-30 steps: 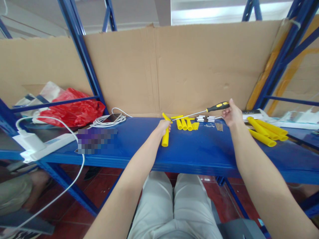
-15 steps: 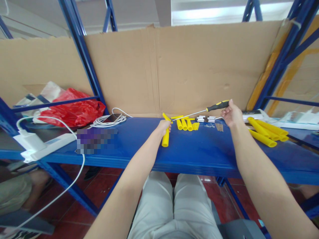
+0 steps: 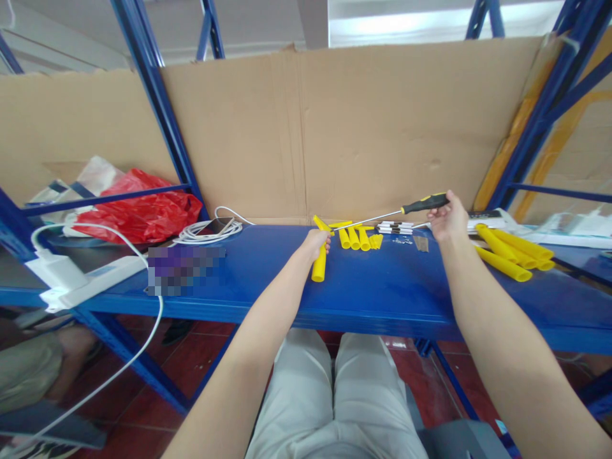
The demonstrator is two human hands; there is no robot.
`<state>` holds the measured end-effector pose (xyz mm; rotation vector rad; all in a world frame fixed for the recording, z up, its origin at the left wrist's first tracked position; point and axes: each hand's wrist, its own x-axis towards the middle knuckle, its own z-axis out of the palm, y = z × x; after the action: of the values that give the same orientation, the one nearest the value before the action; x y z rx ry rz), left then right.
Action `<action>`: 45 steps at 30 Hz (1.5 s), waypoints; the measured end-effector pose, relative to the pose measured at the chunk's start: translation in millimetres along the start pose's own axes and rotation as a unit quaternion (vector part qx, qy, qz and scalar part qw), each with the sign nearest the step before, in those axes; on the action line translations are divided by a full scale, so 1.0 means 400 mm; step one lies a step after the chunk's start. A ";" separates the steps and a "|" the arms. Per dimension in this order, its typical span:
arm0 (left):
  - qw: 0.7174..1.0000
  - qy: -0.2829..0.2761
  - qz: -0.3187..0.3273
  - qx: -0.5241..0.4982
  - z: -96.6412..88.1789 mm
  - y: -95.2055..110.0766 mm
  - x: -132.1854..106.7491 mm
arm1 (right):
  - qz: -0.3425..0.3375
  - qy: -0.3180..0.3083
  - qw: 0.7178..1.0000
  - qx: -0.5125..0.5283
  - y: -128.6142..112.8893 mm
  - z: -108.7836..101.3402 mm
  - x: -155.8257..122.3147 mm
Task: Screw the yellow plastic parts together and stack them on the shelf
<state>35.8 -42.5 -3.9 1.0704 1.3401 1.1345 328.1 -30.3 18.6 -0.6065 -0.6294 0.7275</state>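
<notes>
My left hand (image 3: pixel 317 245) is closed round a yellow plastic tube (image 3: pixel 318 269) that has a narrower yellow piece angled off its top. In my right hand (image 3: pixel 448 218) is the end of a black-and-yellow handle of a long screwdriver (image 3: pixel 424 203). The screwdriver's thin shaft points left, its tip by the yellow part at my left hand; whether it touches cannot be made out. Between the hands, several yellow tubes (image 3: pixel 354 240) lie on the blue shelf (image 3: pixel 268 280), with small yellow pieces (image 3: pixel 375 241) beside them.
White-and-black packs (image 3: pixel 394 228), small metal bits (image 3: pixel 402 241) and a small clear bag (image 3: pixel 421 244) lie near my right hand. More yellow tubes (image 3: pixel 514 252) are at the right. Leftward are a coiled white cable (image 3: pixel 210 233), red plastic bag (image 3: pixel 148 207) and power strip (image 3: pixel 102 280). Cardboard (image 3: pixel 373 127) stands behind.
My right hand and the screwdriver have shifted slightly to the right. My left hand keeps its hold on the yellow tube, almost unmoved.
</notes>
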 end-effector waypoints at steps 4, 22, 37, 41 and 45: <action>1.000 0.002 0.004 -0.004 0.000 0.001 0.001 | -0.028 -0.025 0.999 -0.016 0.008 -0.015 0.019; 1.000 0.003 0.007 -0.009 0.000 0.002 -0.005 | 0.039 -0.011 0.998 -0.053 0.000 0.035 -0.051; 0.999 0.001 0.021 0.037 0.002 -0.005 0.004 | 0.338 -0.236 0.741 -0.531 0.031 0.049 -0.107; 0.998 0.002 0.025 0.064 0.005 -0.012 0.018 | 0.322 -0.260 0.733 -0.540 0.025 0.052 -0.113; 0.996 0.002 0.032 0.079 0.006 -0.016 0.024 | 0.326 -0.292 0.710 -0.552 0.015 0.050 -0.112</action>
<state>37.5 -33.9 -11.8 1.2345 1.4269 1.0918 285.4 -54.9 14.1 -1.8212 -1.5153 1.1989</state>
